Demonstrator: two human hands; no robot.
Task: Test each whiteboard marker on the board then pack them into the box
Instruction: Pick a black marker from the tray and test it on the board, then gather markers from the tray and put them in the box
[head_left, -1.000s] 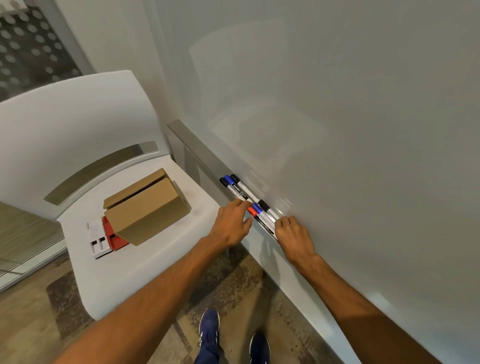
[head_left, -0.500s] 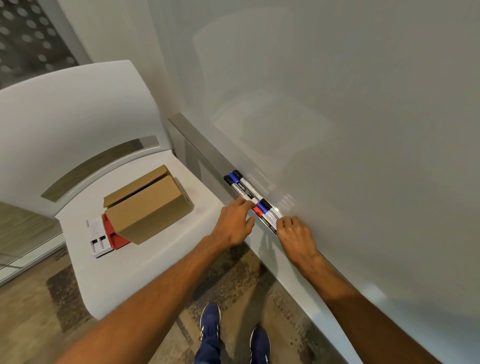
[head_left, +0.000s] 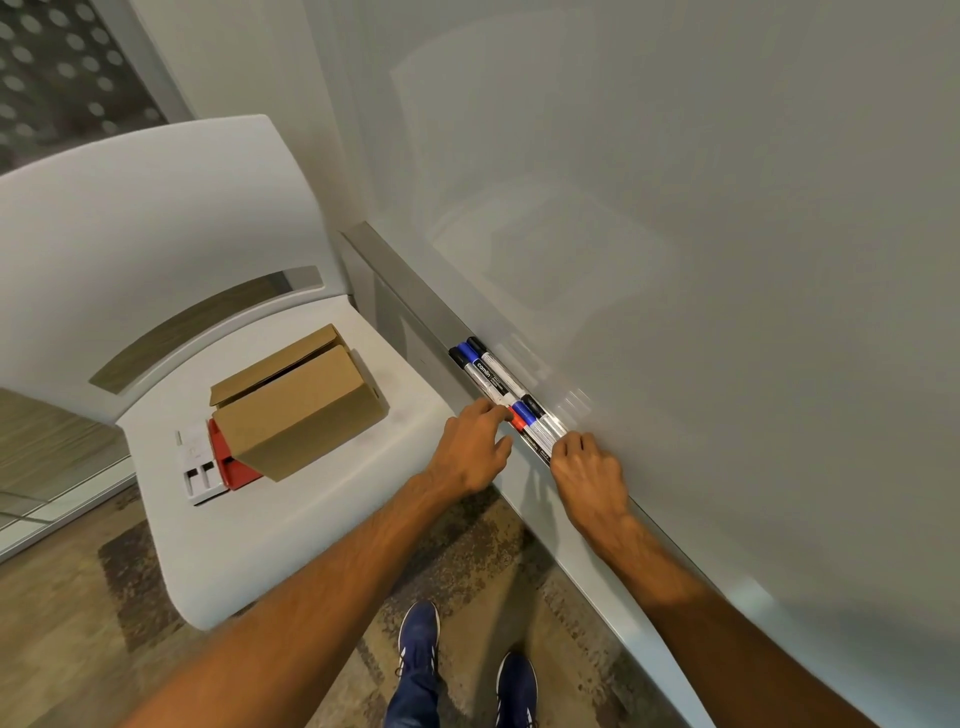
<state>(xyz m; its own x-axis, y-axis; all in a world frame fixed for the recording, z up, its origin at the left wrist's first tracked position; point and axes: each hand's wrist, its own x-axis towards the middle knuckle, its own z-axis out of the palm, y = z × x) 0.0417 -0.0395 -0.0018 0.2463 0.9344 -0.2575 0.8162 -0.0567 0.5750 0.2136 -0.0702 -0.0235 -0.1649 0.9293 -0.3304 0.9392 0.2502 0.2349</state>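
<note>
Left hand (head_left: 474, 448) and right hand (head_left: 586, 470) cover marker (head_left: 511, 399) ends; grip unclear. Red item (head_left: 224, 453) half under box (head_left: 296, 405).

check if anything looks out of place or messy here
Little stands out. The cardboard box sits partly on top of a red and white pack on the chair. The markers lie tidy in the board's tray.

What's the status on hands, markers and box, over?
Left hand and right hand on markers in board tray, grip unclear. Whiteboard unmarked. Cardboard box on chair, unobstructed.
</note>
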